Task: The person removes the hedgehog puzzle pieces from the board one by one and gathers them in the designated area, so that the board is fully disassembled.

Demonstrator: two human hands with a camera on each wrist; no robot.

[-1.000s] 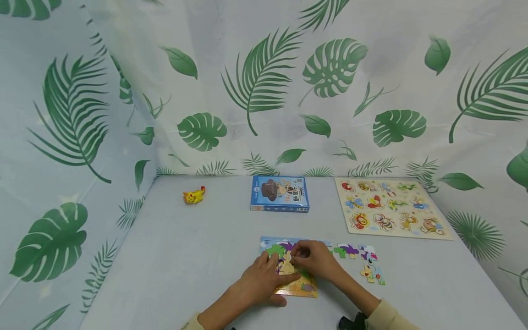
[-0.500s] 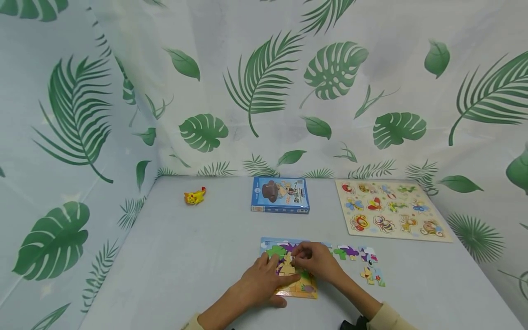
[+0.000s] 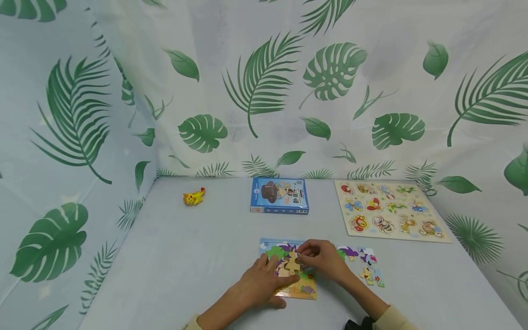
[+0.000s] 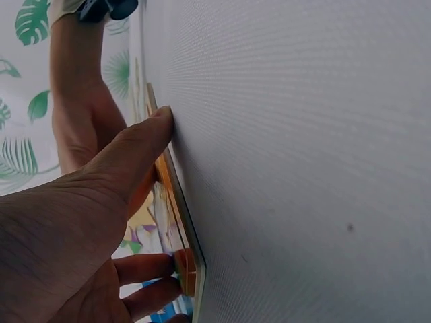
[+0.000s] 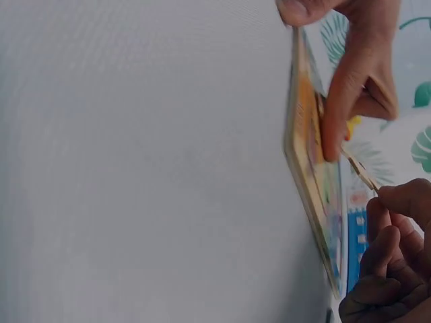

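A jigsaw puzzle board [image 3: 307,290] with a bright cartoon picture lies flat near the front of the table. My left hand [image 3: 261,280] rests across its left side, fingers extended, one pressing on the picture in the right wrist view. The left thumb [image 4: 145,138] lies along the board's near edge. My right hand [image 3: 326,262] pinches a puzzle piece [image 5: 361,171] between thumb and fingertip, tilted over the board with its lower end close to the left fingertip. Loose puzzle pieces [image 3: 367,276] lie right of the board, some partly behind the right hand.
A blue box [image 3: 279,196] with a hat picture stands at the back middle. A wooden insect puzzle [image 3: 392,208] lies at the back right. A small yellow toy figure [image 3: 194,197] sits at the back left. Leaf-printed cloth [image 3: 264,91] hangs behind the table.
My right hand has shifted slightly to the right, and the pinched puzzle piece now shows raised and tilted above the board. The left hand stays in place.
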